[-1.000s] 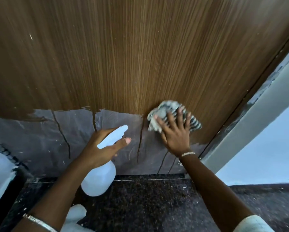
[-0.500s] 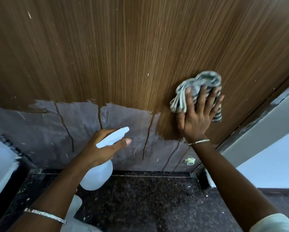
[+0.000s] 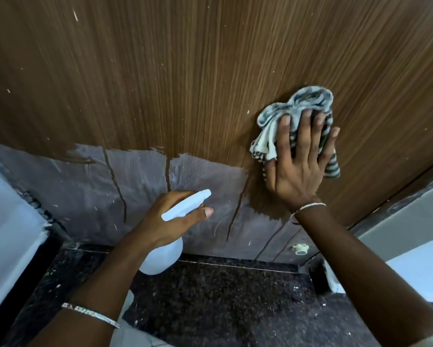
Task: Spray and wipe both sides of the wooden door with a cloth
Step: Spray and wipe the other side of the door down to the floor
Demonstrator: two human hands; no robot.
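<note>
The right hand (image 3: 298,166) lay flat, fingers straight and spread, pressing a bunched striped cloth (image 3: 308,101) against the wooden door (image 3: 185,71) at about two o'clock in the view, likely so the whole palm could drive the soft, crumpled fabric over the fine vertical grain. The left hand (image 3: 168,221) curled round the neck of a smooth white spray bottle (image 3: 163,259) near six o'clock, nozzle toward the door, probably kept ready. A dull grey film (image 3: 60,184), cut by dark drip runs, covered the door's foot toward eight o'clock, above a speckled dark stone floor (image 3: 223,296)
</note>
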